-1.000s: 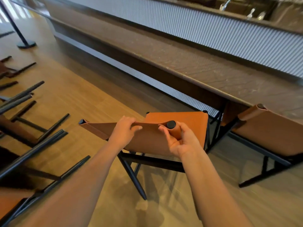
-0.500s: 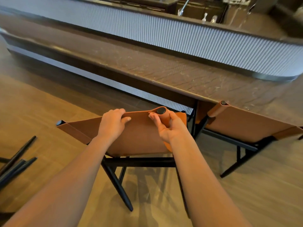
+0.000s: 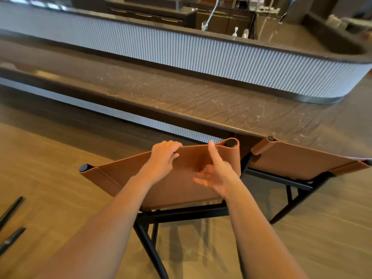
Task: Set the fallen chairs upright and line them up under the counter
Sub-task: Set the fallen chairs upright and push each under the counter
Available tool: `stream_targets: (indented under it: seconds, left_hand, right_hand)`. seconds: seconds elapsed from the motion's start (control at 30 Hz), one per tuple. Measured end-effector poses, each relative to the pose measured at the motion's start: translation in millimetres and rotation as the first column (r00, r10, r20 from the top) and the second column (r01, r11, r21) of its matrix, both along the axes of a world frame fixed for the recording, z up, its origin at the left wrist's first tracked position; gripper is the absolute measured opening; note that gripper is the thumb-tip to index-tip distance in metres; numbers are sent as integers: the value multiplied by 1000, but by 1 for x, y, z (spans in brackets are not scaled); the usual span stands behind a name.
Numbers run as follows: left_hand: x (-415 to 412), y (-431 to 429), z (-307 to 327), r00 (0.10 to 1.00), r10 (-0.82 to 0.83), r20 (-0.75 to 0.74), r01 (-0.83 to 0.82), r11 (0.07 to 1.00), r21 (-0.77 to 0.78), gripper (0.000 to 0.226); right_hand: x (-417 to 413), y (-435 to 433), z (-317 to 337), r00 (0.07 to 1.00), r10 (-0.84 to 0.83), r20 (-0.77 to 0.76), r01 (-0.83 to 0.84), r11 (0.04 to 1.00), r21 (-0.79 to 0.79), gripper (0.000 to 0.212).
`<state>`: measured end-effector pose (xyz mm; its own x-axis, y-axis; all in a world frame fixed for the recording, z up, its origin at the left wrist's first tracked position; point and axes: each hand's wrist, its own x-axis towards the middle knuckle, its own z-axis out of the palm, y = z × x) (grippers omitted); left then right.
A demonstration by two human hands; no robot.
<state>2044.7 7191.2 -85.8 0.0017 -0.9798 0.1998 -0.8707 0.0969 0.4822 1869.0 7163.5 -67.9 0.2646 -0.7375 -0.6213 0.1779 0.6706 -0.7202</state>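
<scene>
An upright chair (image 3: pixel 124 178) with a tan leather back and black metal legs stands in front of me, its seat tucked under the dark stone counter (image 3: pixel 201 101). My left hand (image 3: pixel 164 156) is closed over the top edge of its backrest. My right hand (image 3: pixel 216 174) is open in front of the backrest, fingers spread, with the forefinger pointing up near the right post. A second upright chair (image 3: pixel 298 160) of the same kind stands just to the right, also under the counter.
Black legs of a fallen chair (image 3: pixel 12 224) poke in at the lower left over the wooden floor. Behind the counter runs a ribbed white bar front (image 3: pixel 181 49) with taps and dark cabinets beyond.
The chair has moved further under the counter, close beside the right one. My right hand has let go of the backrest's right post and opened. The fallen chairs at left have mostly left view.
</scene>
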Motion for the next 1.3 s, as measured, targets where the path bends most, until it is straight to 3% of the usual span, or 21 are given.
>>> stream_targets:
  seconds: [0.07, 0.17, 0.27, 0.33, 0.37, 0.47, 0.5, 0.53, 0.63, 0.7, 0.8, 0.87, 0.97, 1.03, 1.3]
  left_hand:
    - [-3, -4, -2, 1000, -24, -15, 24, 998, -51, 26]
    - [-10, -6, -6, 993, -44, -113, 34, 996, -87, 28]
    - [-18, 1, -3, 910, 99, -402, -162, 979, -127, 26]
    - [-23, 9, 2, 738, 216, -639, -368, 923, -113, 14]
    - [-26, 12, 5, 601, 229, -766, -431, 899, -70, 12]
    - [-34, 9, 12, 140, 228, -964, -365, 916, 164, 37]
    - [-39, 7, 13, 26, 327, -945, -293, 906, 305, 46]
    - [-43, 6, 12, -32, 467, -884, -215, 860, 462, 54]
    - [-63, -3, -2, -127, 728, -674, -46, 674, 737, 80]
    - [-75, -10, -10, -273, 743, -611, 11, 638, 770, 92]
    - [-90, -14, -16, -526, 666, -528, 78, 656, 750, 103]
    - [-97, -11, -20, -625, 616, -479, 53, 646, 762, 95]
    - [-108, -6, -20, -743, 490, -457, -47, 642, 765, 46]
    - [-116, -4, -17, -797, 379, -471, -107, 679, 727, 26]
    - [-141, 2, -7, -639, 452, -622, -198, 684, 702, 25]
  right_hand:
    - [11, -10, 1, 999, -36, -32, 37, 999, 20, 67]
    - [20, -28, 9, 994, -109, 8, 108, 990, 87, 52]
    - [20, -41, 11, 985, -173, -26, 175, 979, 101, 41]
    - [14, -51, 12, 980, -197, -29, 199, 975, 102, 28]
    - [9, -57, 12, 979, -202, -28, 204, 973, 105, 21]
    - [-15, -79, 13, 977, -212, -25, 214, 970, 120, 16]
    - [-24, -86, 13, 975, -220, -31, 222, 968, 116, 16]
    - [-34, -93, 12, 973, -226, -34, 229, 967, 112, 17]
    - [-60, -107, 11, 975, -222, -24, 223, 969, 110, 18]
    - [-73, -110, 9, 981, -193, 0, 192, 974, 118, 17]
    - [-90, -111, 2, 988, -147, 48, 139, 980, 144, 26]
    - [-100, -107, -5, 990, -122, 71, 108, 979, 175, 33]
    - [-112, -100, -16, 989, -85, 120, 62, 981, 185, 28]
    - [-117, -97, -20, 986, -60, 158, 34, 986, 161, 21]
    - [-145, -92, -46, 955, -81, 285, 49, 992, 121, 19]
